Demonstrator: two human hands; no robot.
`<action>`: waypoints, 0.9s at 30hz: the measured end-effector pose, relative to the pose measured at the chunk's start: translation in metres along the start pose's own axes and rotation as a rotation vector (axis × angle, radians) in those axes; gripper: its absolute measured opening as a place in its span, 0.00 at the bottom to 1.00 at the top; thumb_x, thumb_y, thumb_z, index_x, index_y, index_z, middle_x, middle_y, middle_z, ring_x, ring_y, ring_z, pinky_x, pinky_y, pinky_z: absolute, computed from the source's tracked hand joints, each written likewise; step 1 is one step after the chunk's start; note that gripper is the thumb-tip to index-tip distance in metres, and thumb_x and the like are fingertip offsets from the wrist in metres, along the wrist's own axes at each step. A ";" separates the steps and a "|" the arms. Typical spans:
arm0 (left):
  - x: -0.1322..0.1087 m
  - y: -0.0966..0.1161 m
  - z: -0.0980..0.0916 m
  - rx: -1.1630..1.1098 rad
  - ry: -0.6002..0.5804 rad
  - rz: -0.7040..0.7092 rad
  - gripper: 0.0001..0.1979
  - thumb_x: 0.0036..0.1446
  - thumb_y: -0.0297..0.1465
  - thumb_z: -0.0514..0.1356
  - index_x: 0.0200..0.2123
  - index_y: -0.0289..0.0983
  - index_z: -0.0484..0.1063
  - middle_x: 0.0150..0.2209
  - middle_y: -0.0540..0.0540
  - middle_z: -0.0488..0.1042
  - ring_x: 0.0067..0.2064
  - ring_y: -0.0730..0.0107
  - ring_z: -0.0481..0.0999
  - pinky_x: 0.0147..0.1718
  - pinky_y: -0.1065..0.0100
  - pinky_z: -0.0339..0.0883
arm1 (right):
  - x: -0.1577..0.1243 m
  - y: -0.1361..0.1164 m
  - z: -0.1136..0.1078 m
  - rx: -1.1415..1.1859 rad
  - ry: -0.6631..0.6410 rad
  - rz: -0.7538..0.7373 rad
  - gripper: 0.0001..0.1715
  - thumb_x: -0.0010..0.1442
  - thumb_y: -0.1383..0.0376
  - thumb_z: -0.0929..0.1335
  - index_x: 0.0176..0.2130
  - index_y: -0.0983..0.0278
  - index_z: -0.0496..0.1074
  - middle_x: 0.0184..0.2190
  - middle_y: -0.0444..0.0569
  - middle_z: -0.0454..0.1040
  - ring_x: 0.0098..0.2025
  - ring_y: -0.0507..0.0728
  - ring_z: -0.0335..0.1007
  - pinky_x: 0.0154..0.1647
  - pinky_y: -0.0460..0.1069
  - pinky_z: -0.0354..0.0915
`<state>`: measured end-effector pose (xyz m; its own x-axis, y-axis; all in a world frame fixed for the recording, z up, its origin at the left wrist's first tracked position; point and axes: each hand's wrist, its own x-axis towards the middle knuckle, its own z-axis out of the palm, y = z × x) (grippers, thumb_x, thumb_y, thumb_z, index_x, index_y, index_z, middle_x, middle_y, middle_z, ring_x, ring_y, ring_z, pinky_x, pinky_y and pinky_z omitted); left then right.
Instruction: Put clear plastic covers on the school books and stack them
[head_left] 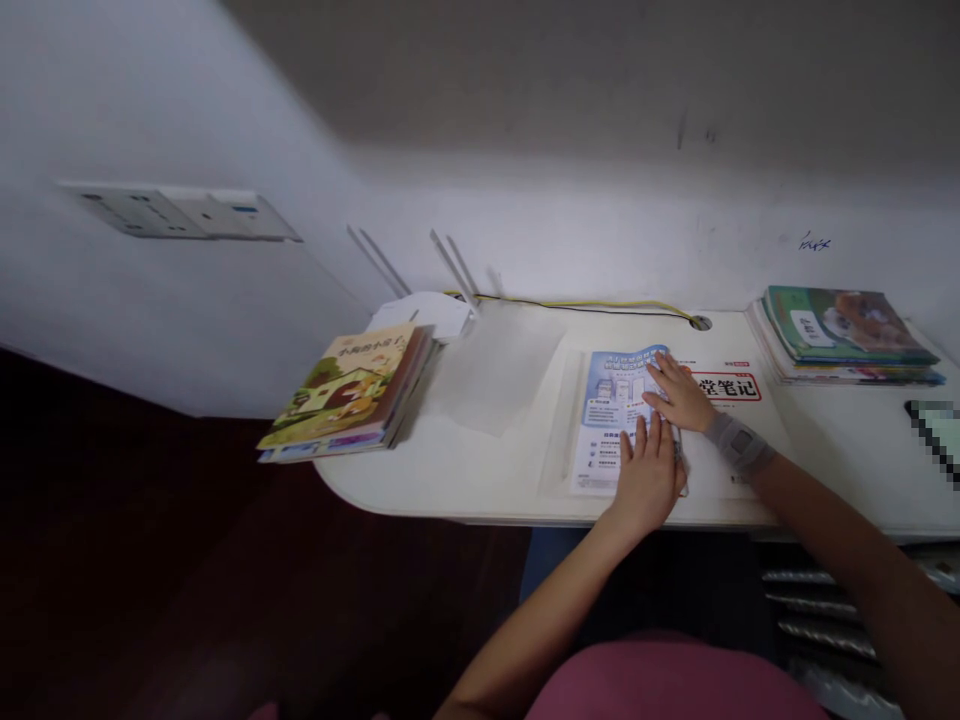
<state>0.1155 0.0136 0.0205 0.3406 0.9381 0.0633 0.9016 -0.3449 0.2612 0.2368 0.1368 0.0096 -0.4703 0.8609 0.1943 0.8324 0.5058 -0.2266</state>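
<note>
A blue-and-white printed leaflet (600,450) lies on a larger white book (739,430) with a red-framed title. My left hand (649,470) rests on the leaflet's lower right part, fingers stretched out. Just above it, my right hand (682,392) lies flat across the leaflet's upper right edge and the book, with a grey band (741,442) round the wrist. Neither hand grips anything that I can see. To the left, a thin translucent sheet (491,390) is spread on the white table (450,490).
A stack of picture books (341,385) stands at the table's left end, before a white router (424,312) with upright antennas. Cables (585,304) run along the wall to a hole (700,323). More books (847,325) are piled at right, near a dark-edged device (934,440).
</note>
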 end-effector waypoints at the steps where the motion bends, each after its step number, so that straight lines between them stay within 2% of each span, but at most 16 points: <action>1: -0.001 0.000 0.001 0.009 -0.001 -0.006 0.30 0.60 0.33 0.48 0.63 0.27 0.49 0.65 0.34 0.47 0.66 0.46 0.44 0.58 0.42 0.48 | 0.000 -0.001 -0.001 -0.012 -0.017 -0.009 0.35 0.62 0.52 0.59 0.62 0.69 0.55 0.66 0.60 0.45 0.67 0.65 0.37 0.63 0.61 0.44; 6: -0.003 0.000 0.008 0.052 0.023 -0.028 0.30 0.61 0.37 0.46 0.63 0.27 0.51 0.64 0.32 0.51 0.65 0.45 0.47 0.58 0.41 0.47 | 0.000 -0.002 -0.001 -0.063 -0.090 -0.036 0.36 0.62 0.50 0.59 0.62 0.68 0.55 0.66 0.57 0.45 0.67 0.64 0.37 0.63 0.62 0.42; 12: -0.005 -0.005 0.013 0.087 0.057 -0.034 0.30 0.62 0.40 0.46 0.62 0.27 0.53 0.64 0.33 0.52 0.64 0.42 0.49 0.59 0.42 0.47 | 0.001 -0.006 0.000 -0.103 -0.106 -0.028 0.38 0.64 0.47 0.54 0.63 0.68 0.51 0.66 0.58 0.44 0.67 0.64 0.36 0.62 0.63 0.42; 16: -0.007 -0.010 0.014 0.136 0.062 -0.052 0.29 0.62 0.41 0.46 0.61 0.28 0.56 0.63 0.35 0.54 0.64 0.42 0.49 0.58 0.41 0.46 | 0.001 -0.012 0.001 -0.178 -0.106 -0.053 0.41 0.62 0.44 0.53 0.63 0.69 0.52 0.66 0.59 0.46 0.67 0.65 0.38 0.62 0.65 0.41; 23: -0.006 -0.015 0.018 0.185 0.073 -0.026 0.30 0.62 0.42 0.45 0.60 0.28 0.57 0.62 0.35 0.56 0.64 0.46 0.52 0.59 0.45 0.47 | 0.003 -0.014 0.004 -0.263 -0.135 -0.061 0.42 0.62 0.44 0.53 0.63 0.71 0.53 0.65 0.60 0.48 0.66 0.66 0.41 0.61 0.66 0.43; 27: -0.002 -0.037 0.002 0.195 0.062 -0.026 0.23 0.63 0.34 0.44 0.59 0.32 0.60 0.61 0.40 0.60 0.63 0.55 0.56 0.59 0.54 0.50 | 0.003 -0.019 0.002 -0.299 -0.108 -0.069 0.40 0.63 0.46 0.55 0.62 0.71 0.54 0.64 0.62 0.51 0.65 0.67 0.45 0.61 0.64 0.45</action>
<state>0.0818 0.0242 0.0085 0.3048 0.9448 0.1199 0.9465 -0.3145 0.0721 0.2192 0.1301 0.0125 -0.5435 0.8342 0.0933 0.8393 0.5382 0.0774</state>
